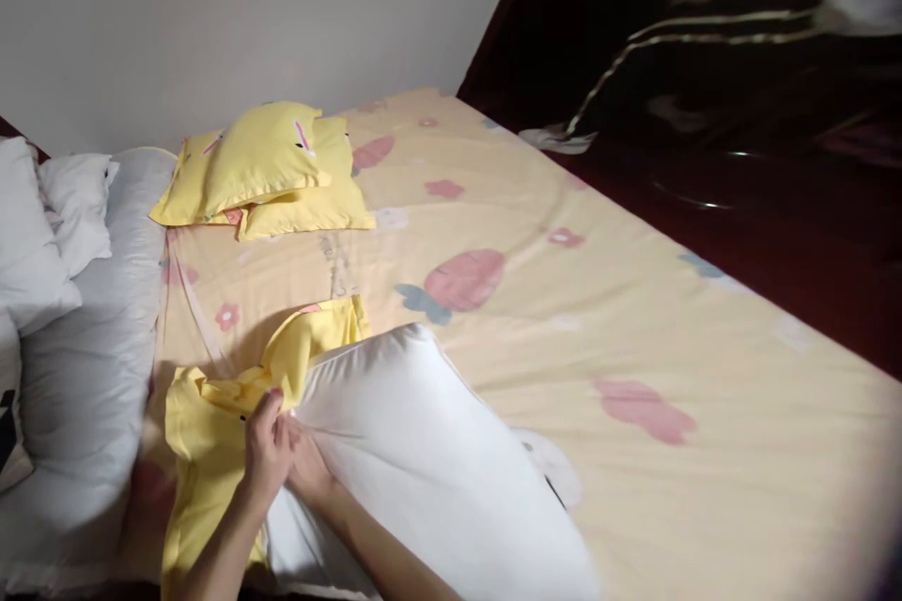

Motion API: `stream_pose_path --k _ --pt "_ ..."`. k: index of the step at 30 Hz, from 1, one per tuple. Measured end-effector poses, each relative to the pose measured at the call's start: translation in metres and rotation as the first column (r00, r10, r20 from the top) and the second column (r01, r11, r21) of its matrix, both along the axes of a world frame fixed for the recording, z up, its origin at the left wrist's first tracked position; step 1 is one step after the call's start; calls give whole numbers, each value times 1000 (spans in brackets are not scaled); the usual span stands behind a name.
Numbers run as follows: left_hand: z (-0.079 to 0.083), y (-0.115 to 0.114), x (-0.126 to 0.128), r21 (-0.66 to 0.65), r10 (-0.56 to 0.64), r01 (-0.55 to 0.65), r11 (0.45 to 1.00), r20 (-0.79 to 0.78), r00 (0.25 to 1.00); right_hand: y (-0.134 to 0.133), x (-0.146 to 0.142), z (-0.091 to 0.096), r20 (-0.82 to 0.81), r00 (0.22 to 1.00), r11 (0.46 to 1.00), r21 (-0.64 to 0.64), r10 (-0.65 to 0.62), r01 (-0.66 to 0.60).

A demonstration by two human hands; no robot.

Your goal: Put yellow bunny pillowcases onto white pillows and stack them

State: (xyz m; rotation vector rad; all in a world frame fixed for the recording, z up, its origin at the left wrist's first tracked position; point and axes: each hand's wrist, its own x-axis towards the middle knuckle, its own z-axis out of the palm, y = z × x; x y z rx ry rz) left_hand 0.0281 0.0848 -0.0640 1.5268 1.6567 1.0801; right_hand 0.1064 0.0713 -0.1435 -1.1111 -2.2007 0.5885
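My left hand (268, 441) is closed on the edge of a yellow pillowcase (204, 432), its fingers bunching the cloth. Right beside it, my right hand (308, 462) is pressed against the near side of a white pillow (415, 441), fingers closed and partly hidden where cloth and pillow meet. The pillowcase lies crumpled to the left of the pillow, with a raised flap along the pillow's upper left corner. Most of the pillow is bare and slants down toward the lower right.
Yellow pillows (272, 164) are stacked at the far side of the bed. A patterned sheet (493, 357) covers the mattress. White pillows (32, 235) and a grey-white bolster (91, 366) lie along the left. A dark glossy panel (775, 235) borders the right, with a pale cord (610, 70).
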Motion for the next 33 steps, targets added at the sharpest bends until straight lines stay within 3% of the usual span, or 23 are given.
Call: stream_pose_path --k 2,7,10,13,17,20,22,26,29,31,33 --pt "-1 -9 0 -25 -28 28 999 6 1000 9 9 -2 11 1000 1000 -12 -18 18" --pt "-18 -13 -28 -37 97 -100 994 -61 993 27 72 0 97 995 1000 -4 -4 4" --pt "-23 -4 -30 -42 70 -73 996 -81 994 32 88 5 186 977 992 -41 -108 117" --pt "-13 14 -11 -9 118 -120 993 -108 987 32 68 10 165 973 980 -86 -161 177" --pt "11 31 19 -3 195 -197 980 -95 976 14 27 16 99 994 997 -65 -42 48" --pt "16 22 30 -43 115 -115 992 -4 993 4 14 12 98 995 998 -58 -31 37" --pt "9 9 26 -76 -1 5 997 53 999 11 16 7 123 991 996 -62 -59 67" --pt "-16 -15 -11 -88 -124 122 989 -14 992 33 43 5 170 979 990 -62 -113 125" --pt "-22 -39 -55 -53 -86 80 995 -127 988 12 76 13 181 976 992 -27 -120 127" --pt "-23 -65 -86 -18 54 -59 998 -218 975 -26 92 16 196 979 998 23 -58 54" --pt "-30 -95 -118 17 322 -334 942 -321 891 -70 96 15 235 971 996 60 44 -60"
